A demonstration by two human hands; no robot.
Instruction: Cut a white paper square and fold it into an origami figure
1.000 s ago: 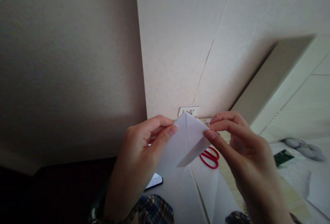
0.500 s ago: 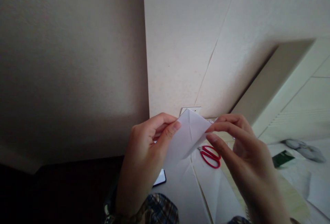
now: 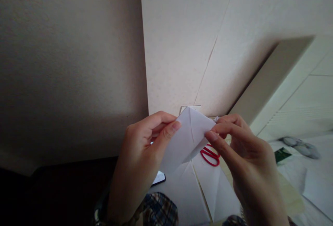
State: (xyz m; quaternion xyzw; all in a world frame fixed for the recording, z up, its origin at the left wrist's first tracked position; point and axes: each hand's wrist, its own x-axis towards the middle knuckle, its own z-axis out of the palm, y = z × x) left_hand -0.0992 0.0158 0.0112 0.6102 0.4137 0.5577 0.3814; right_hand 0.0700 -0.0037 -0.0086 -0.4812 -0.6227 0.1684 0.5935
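A folded white paper (image 3: 188,137) is held up in front of the wall, creased down its middle. My left hand (image 3: 142,160) pinches its left edge between thumb and fingers. My right hand (image 3: 243,156) pinches its right corner with thumb and forefinger. Below the paper, red-handled scissors (image 3: 210,155) lie on the floor beside larger white sheets (image 3: 205,191).
A wall socket (image 3: 183,108) sits low on the wall behind the paper. A phone (image 3: 158,178) lies on the floor at my left wrist. A green packet (image 3: 281,155) and grey slippers (image 3: 299,146) lie at the right. A cabinet side (image 3: 270,80) rises at right.
The hands and paper have shifted slightly left and up in view. The grip on both edges has stayed the same.
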